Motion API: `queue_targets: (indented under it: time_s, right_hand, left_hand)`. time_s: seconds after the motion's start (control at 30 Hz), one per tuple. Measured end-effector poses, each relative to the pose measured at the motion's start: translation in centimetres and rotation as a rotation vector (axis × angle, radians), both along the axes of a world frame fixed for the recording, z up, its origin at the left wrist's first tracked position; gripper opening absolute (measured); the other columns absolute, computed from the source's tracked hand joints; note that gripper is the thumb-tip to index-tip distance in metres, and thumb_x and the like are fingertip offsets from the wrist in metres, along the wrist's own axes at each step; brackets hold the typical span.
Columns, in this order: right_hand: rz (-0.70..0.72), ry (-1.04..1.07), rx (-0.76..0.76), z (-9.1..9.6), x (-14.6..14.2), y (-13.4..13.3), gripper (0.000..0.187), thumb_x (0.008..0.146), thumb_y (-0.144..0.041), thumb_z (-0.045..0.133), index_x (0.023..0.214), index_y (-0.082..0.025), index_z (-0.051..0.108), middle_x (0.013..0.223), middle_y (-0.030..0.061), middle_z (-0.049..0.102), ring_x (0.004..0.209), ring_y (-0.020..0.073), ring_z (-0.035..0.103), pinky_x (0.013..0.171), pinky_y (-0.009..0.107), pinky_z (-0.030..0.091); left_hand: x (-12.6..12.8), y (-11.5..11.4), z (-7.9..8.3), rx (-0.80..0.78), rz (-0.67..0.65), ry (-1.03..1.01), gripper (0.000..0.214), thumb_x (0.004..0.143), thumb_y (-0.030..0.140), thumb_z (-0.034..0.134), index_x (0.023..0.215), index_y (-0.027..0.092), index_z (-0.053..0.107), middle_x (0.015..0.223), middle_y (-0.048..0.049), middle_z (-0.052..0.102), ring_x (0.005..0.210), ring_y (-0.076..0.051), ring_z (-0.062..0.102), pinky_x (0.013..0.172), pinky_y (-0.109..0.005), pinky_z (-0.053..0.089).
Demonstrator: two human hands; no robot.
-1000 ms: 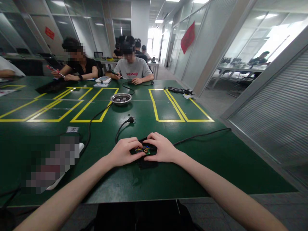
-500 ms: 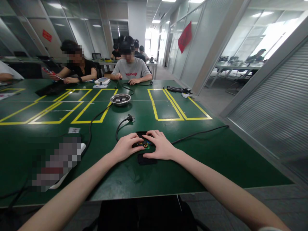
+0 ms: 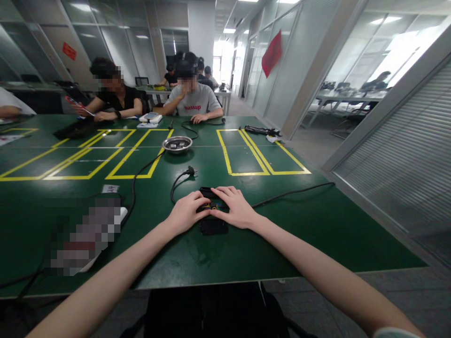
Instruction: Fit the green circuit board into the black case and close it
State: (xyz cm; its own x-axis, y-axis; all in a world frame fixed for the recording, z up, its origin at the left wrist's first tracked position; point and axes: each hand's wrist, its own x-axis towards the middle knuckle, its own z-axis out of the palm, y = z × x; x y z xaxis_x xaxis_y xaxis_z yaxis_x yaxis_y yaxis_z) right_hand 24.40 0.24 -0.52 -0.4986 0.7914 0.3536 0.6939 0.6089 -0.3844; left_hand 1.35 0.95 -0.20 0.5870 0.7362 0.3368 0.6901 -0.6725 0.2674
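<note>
Both my hands rest on the green table around a small black case with a green circuit board inside it. My left hand curls against the case's left side, fingertips on the board. My right hand lies over its right side, fingers bent onto the board. A black lid piece lies flat just in front of my hands. A black cord runs off to the right from the case.
A loose plug with its cable lies just beyond my hands. A metal bowl sits farther back among yellow floor-tape rectangles. A white device lies at the left. Two people sit across the table; the table edge is near me.
My hands and the case have slid a little away from me across the table. The black lid piece now shows more fully in front of them. A person opposite raised a hand to the face.
</note>
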Motion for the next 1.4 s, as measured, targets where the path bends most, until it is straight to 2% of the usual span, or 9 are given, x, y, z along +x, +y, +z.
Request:
queue_targets:
  time_s: [0.1, 0.23, 0.37, 0.67, 0.83, 0.97, 1.07, 1.23, 1.4]
  right_hand:
    - [0.01, 0.107, -0.006, 0.3, 1.1, 0.3, 0.054, 0.102, -0.049, 0.058, 0.148, -0.021, 0.056, 0.139, 0.0154, 0.063, 0.125, 0.0315, 0.057, 0.107, 0.053, 0.049]
    - [0.135, 0.158, -0.008, 0.3, 2.3, 0.0, 0.057, 0.096, -0.047, 0.067, 0.145, -0.019, 0.057, 0.142, 0.0165, 0.059, 0.131, 0.0315, 0.056, 0.112, 0.052, 0.048]
    - [0.187, 0.093, -0.011, -0.2, 2.0, -0.5, 0.07, 0.088, -0.048, 0.077, 0.15, -0.023, 0.054, 0.148, 0.0163, 0.055, 0.132, 0.034, 0.056, 0.112, 0.056, 0.047]
    - [0.115, 0.059, -0.015, -0.3, 0.8, 0.4, 0.061, 0.087, -0.045, 0.078, 0.142, -0.021, 0.062, 0.137, 0.0155, 0.063, 0.118, 0.0323, 0.059, 0.105, 0.054, 0.05]
    - [0.144, 0.174, -0.04, 0.4, 1.8, 0.4, 0.046, 0.094, -0.038, 0.07, 0.136, -0.023, 0.063, 0.138, 0.0143, 0.06, 0.127, 0.0304, 0.058, 0.109, 0.05, 0.049]
    - [0.14, 0.177, -0.097, 0.8, 3.3, 0.7, 0.024, 0.092, -0.029, 0.068, 0.115, -0.021, 0.067, 0.119, 0.0099, 0.062, 0.1, 0.0228, 0.064, 0.088, 0.039, 0.056]
    - [0.188, 0.121, -0.097, 0.7, 3.8, 1.0, 0.006, 0.094, -0.025, 0.066, 0.096, -0.02, 0.066, 0.104, 0.0072, 0.064, 0.095, 0.0221, 0.063, 0.089, 0.038, 0.054]
    - [0.177, 0.077, -0.088, 0.7, 3.5, 0.9, 0.011, 0.1, -0.024, 0.058, 0.092, -0.02, 0.064, 0.098, 0.0069, 0.067, 0.093, 0.0215, 0.064, 0.084, 0.035, 0.052]
    - [0.071, 0.051, -0.158, 1.0, 3.3, 0.5, 0.015, 0.102, -0.028, 0.056, 0.095, -0.021, 0.067, 0.084, 0.0031, 0.07, 0.072, 0.0184, 0.063, 0.069, 0.029, 0.046]
  left_hand:
    - [-0.1, -0.2, 0.1, -0.013, -0.003, -0.04, 0.026, 0.098, 0.044, 0.07, 0.114, 0.023, 0.074, 0.106, -0.0051, 0.068, 0.097, -0.022, 0.07, 0.083, -0.032, 0.057]
    - [-0.8, -0.6, 0.5, -0.077, -0.011, -0.138, 0.038, 0.099, 0.049, 0.065, 0.127, 0.025, 0.07, 0.122, -0.0072, 0.064, 0.096, -0.022, 0.072, 0.086, -0.035, 0.06]
    - [-1.2, -0.9, 0.8, -0.076, -0.094, -0.113, 0.065, 0.086, 0.055, 0.078, 0.141, 0.024, 0.063, 0.144, -0.0134, 0.058, 0.123, -0.033, 0.065, 0.106, -0.047, 0.055]
    - [-0.8, 0.0, 0.4, -0.078, -0.093, -0.072, 0.046, 0.091, 0.046, 0.077, 0.13, 0.022, 0.071, 0.142, -0.0153, 0.065, 0.13, -0.035, 0.058, 0.11, -0.057, 0.049]
    - [-1.2, 0.1, 0.6, -0.079, -0.093, -0.1, 0.038, 0.095, 0.043, 0.073, 0.127, 0.022, 0.072, 0.14, -0.0134, 0.068, 0.128, -0.034, 0.061, 0.109, -0.055, 0.05]
    - [-1.8, -0.1, 0.8, -0.082, -0.114, -0.15, 0.037, 0.096, 0.04, 0.072, 0.128, 0.022, 0.071, 0.14, -0.0127, 0.067, 0.128, -0.032, 0.062, 0.111, -0.051, 0.05]
    - [-2.1, -0.2, 1.0, -0.105, -0.137, -0.192, 0.031, 0.098, 0.039, 0.067, 0.123, 0.021, 0.072, 0.134, -0.0126, 0.067, 0.123, -0.029, 0.065, 0.108, -0.045, 0.053]
    - [-2.7, -0.2, 1.6, -0.174, -0.155, -0.132, 0.018, 0.1, 0.028, 0.058, 0.108, 0.021, 0.072, 0.102, -0.0056, 0.07, 0.092, -0.02, 0.069, 0.083, -0.031, 0.056]
    - [-3.0, 0.0, 1.8, -0.135, -0.151, -0.055, 0.018, 0.1, 0.024, 0.055, 0.107, 0.021, 0.072, 0.1, -0.0049, 0.069, 0.092, -0.02, 0.068, 0.082, -0.029, 0.054]
